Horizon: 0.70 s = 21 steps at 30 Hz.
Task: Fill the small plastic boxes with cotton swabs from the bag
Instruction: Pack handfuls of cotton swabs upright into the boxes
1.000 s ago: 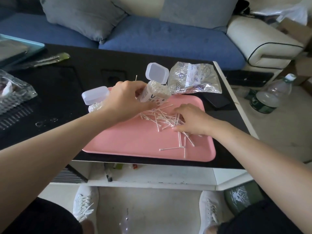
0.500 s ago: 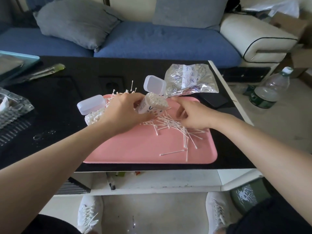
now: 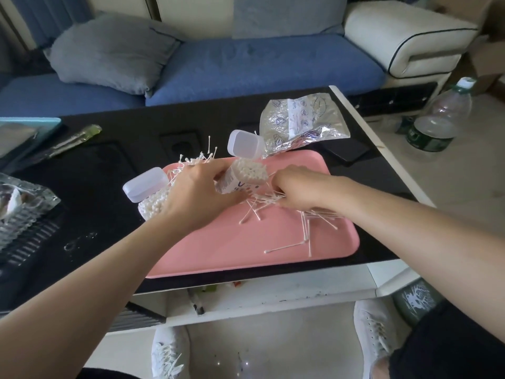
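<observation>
Pink tray (image 3: 218, 247) on black table (image 3: 109, 165), blue sofa (image 3: 259, 64) at 12 o'clock, grey cushion (image 3: 109, 53) at 11, bottle (image 3: 437, 119) on floor at 2, dark phone (image 3: 347, 153) just beside tray's 1 o'clock corner, green-handled cutter (image 3: 71, 140) at 10, white shoes (image 3: 169, 354) at 6

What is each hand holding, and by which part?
Left hand grips a box by its lower body. Right hand pinches loose swabs on the tray; exact spot hidden.

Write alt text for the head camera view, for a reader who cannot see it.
A person's left hand holds a small plastic box packed with cotton swabs, tilted with its lid open, over a pink tray, while the right hand grips loose swabs on the tray. A second filled box sits at its left, the bag beyond.
</observation>
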Tool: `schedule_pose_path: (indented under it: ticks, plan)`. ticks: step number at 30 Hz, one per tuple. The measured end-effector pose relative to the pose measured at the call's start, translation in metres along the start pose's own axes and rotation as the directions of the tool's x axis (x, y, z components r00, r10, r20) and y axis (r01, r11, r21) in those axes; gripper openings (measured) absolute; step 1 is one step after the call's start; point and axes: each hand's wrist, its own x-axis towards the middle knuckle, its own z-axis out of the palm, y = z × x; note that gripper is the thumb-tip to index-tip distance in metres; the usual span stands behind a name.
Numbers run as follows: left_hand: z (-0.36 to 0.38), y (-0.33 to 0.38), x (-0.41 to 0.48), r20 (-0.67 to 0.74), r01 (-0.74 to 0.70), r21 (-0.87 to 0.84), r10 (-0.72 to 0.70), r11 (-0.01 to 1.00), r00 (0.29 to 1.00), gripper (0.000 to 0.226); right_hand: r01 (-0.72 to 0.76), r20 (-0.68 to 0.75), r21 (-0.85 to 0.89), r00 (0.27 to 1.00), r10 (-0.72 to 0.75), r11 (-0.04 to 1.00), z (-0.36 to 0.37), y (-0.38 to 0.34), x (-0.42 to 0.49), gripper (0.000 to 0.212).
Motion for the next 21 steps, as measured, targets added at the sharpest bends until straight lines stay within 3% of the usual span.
schedule_pose_path:
  ticks: [4,8,14,17,21]
  plan:
    - [0.0,-0.002,0.0,-0.032,-0.067,0.056,0.069,0.996,0.997,0.038,-0.042,-0.043,0.227,0.998,0.053,0.973,0.004,0.012,0.008,0.028]
    - [0.001,-0.004,0.001,-0.038,-0.085,0.073,0.088,0.994,0.995,0.031,-0.077,-0.11,0.415,0.985,0.134,0.907,0.004,0.025,0.004,0.011]
    - [0.003,-0.005,0.004,-0.039,-0.016,0.136,0.021,0.991,0.999,0.033,0.01,-0.156,0.738,0.975,0.157,0.675,0.008,0.04,-0.002,0.005]
    - [0.007,-0.007,0.007,-0.02,0.007,0.18,-0.004,0.984,1.0,0.033,0.049,-0.165,0.812,0.975,0.149,0.581,0.005,0.042,-0.007,0.008]
    - [0.011,-0.01,0.01,0.008,0.013,0.205,-0.015,0.979,1.0,0.031,0.098,-0.182,0.832,0.978,0.1,0.547,-0.002,0.044,-0.019,0.012]
